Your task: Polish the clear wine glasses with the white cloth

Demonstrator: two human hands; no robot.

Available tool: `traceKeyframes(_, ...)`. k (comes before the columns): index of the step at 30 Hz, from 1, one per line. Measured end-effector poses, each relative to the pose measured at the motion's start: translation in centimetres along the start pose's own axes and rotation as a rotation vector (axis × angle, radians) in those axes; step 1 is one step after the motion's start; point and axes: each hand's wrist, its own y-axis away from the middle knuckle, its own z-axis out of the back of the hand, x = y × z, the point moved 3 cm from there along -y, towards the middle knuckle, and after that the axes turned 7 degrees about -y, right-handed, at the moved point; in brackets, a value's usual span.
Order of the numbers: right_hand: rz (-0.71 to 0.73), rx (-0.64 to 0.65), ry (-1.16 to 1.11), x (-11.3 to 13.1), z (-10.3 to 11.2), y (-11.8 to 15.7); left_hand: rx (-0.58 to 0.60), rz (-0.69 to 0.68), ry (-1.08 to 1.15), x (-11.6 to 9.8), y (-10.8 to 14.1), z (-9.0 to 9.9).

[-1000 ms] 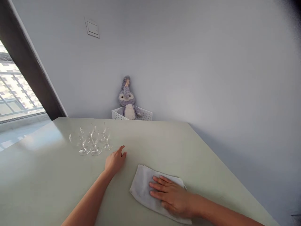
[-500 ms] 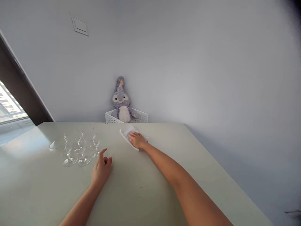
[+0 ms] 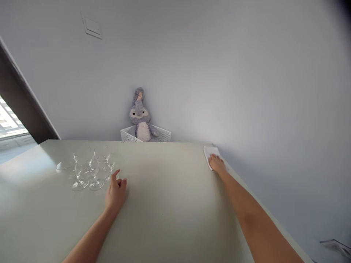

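At the table's far right corner, a folded white cloth [image 3: 210, 152] lies under my right hand [image 3: 217, 163], which holds it pressed against the tabletop with the fingers laid over it. My left hand [image 3: 115, 191] rests at the left middle of the table, loosely open and holding nothing, its index finger stretched out and other fingers partly curled. Just beyond and left of that hand stand several clear stemmed glasses [image 3: 94, 171] in a tight group. Their outlines overlap, and the left fingertips partly cover the nearest right-hand glass base.
The pale table [image 3: 167, 219] ends against a grey wall on the right. Behind its far edge, a grey plush toy [image 3: 143, 129] sits in a white perforated basket [image 3: 164, 136]. A wall switch [image 3: 92, 27] is at upper left, near a dark frame.
My right hand has slid the white cloth from the far middle of the table to its far right corner. My left hand stays nearly in place; the view has shifted slightly.
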Motion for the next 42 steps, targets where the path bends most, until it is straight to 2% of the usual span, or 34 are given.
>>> traceKeyframes(3, -0.046, -0.015, 0.023, -3.0, 0.1, 2.2, -0.031, 0.006, 0.161, 0.0, 0.1, -0.2)
traceKeyframes(5, -0.032, -0.028, 0.036, -3.2, -0.2, 3.8, -0.024, -0.013, 0.236, -0.3, 0.4, -0.6)
traceKeyframes(7, 0.015, -0.039, 0.049, -2.0, -0.7, 5.4, -0.004, -0.046, 0.295, -0.9, 1.0, -1.0)
traceKeyframes(9, 0.087, -0.044, 0.058, 0.3, -1.2, 7.2, 0.014, -0.052, 0.399, -1.6, 1.9, -1.5)
traceKeyframes(11, 0.193, -0.044, 0.064, 3.4, -1.8, 9.3, 0.021, 0.013, 0.587, -2.2, 2.7, -1.8)
traceKeyframes(13, 0.334, -0.059, 0.07, 7.1, -2.3, 11.9, -0.02, 0.163, 0.825, -2.4, 3.1, -1.8)
traceKeyframes(15, 0.484, -0.095, 0.068, 10.7, -2.6, 14.9, -0.113, 0.33, 0.999, -2.2, 3.2, -1.6)
traceKeyframes(18, 0.697, -0.109, 0.025, 15.4, -2.8, 20.0, -0.23, 0.51, 1.099, -1.1, 2.8, -0.8)
traceKeyframes(20, 0.839, -0.105, -0.023, 17.9, -2.8, 23.4, -0.253, 0.608, 1.166, -0.4, 2.3, -0.3)
traceKeyframes(24, 1.124, -0.054, -0.131, 21.3, -2.6, 29.1, -0.178, 0.657, 1.326, 0.1, 0.6, 0.5)
traceKeyframes(28, 1.231, -0.051, -0.201, 22.6, -2.7, 31.4, -0.043, 0.596, 1.457, -0.7, -1.2, 0.4)
traceKeyframes(32, 1.194, -0.057, -0.315, 22.4, -2.9, 30.9, 0.037, 0.5, 1.533, -1.3, -2.2, -0.1)
traceKeyframes(35, 1.091, 0.06, -0.575, 21.7, -2.7, 29.5, 0.073, 0.422, 1.571, -1.4, -2.6, 0.0)
traceKeyframes(37, 0.912, 0.164, -0.887, 21.0, -2.3, 27.8, 0.099, 0.38, 1.617, -1.6, -2.7, 0.0)
traceKeyframes(40, 0.487, 0.296, -1.471, 19.4, -1.9, 24.6, 0.149, 0.356, 1.688, -2.3, -2.3, -0.3)
traceKeyframes(42, 0.214, 0.323, -1.809, 18.2, -1.9, 22.4, 0.215, 0.343, 1.68, -3.1, -1.6, -0.9)
